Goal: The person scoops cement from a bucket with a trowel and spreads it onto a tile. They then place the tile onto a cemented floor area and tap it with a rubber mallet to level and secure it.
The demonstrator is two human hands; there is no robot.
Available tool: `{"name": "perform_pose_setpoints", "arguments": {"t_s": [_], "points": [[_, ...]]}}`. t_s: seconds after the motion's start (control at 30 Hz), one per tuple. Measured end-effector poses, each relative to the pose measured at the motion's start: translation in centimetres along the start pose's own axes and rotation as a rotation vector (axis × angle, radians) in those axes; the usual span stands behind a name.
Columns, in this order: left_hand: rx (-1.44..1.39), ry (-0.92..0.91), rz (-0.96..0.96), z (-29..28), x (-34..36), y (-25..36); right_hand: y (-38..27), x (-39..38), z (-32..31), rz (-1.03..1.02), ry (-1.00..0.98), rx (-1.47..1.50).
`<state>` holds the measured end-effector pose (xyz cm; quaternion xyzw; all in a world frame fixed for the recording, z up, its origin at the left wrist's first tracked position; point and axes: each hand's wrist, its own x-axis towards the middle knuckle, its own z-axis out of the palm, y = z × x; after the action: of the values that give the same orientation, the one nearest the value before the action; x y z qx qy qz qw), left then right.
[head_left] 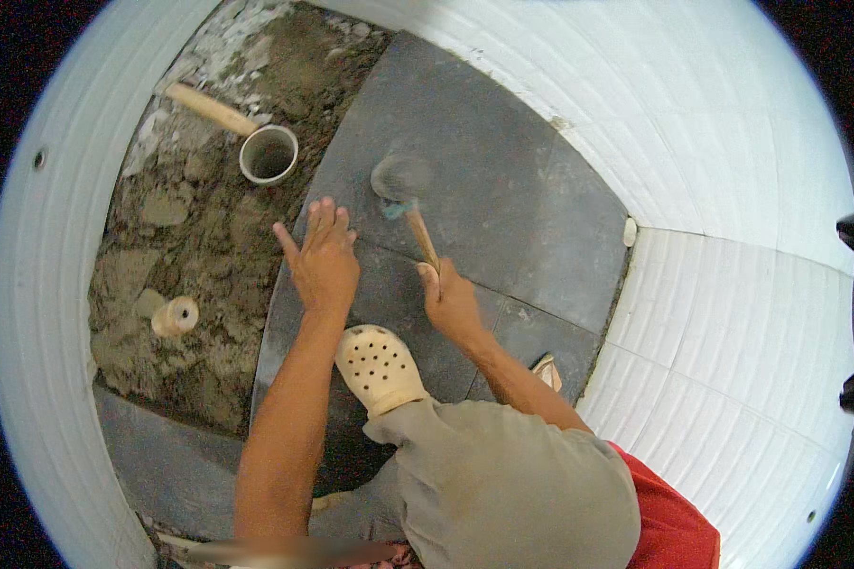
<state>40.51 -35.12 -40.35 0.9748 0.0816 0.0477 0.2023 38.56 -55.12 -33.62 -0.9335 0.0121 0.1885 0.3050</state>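
My right hand [454, 305] is wrapped round the wooden handle of a rubber mallet [422, 237]. The mallet's dark round head is smeared by motion, just over or on a large dark grey floor tile [465, 114]; contact cannot be made out. My left hand [327, 266] lies with fingers spread near that tile's left edge, holding nothing. Left of the edge is a bed of rough, damp-looking mortar [209, 232]. Thin joints part this tile from more grey tiles [527, 346] nearer me.
A round pipe opening [269, 155] rises from the mortar, beside a wooden handle [209, 107]. A pale capped stub [175, 316] stands lower left. White ribbed wall tiles [702, 303] enclose the floor. My cream clog [380, 368] rests on the tiles. A small white piece [630, 231] sits in the corner.
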Motion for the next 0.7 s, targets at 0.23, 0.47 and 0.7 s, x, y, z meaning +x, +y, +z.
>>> {"name": "perform_pose_setpoints", "arguments": {"t_s": [0.23,0.47,0.7], "points": [[0.01,-0.066,-0.012,-0.9,0.0,0.1,1.5,0.9,0.1,-0.023,0.192,0.132],[-0.072,-0.157,0.214,-1.7,2.5,4.5,0.2,3.1,-1.6,0.092,0.321,0.779],[-0.041,-0.34,0.237,-0.3,4.2,6.1,1.5,7.4,-1.7,0.185,0.415,0.47]]}}
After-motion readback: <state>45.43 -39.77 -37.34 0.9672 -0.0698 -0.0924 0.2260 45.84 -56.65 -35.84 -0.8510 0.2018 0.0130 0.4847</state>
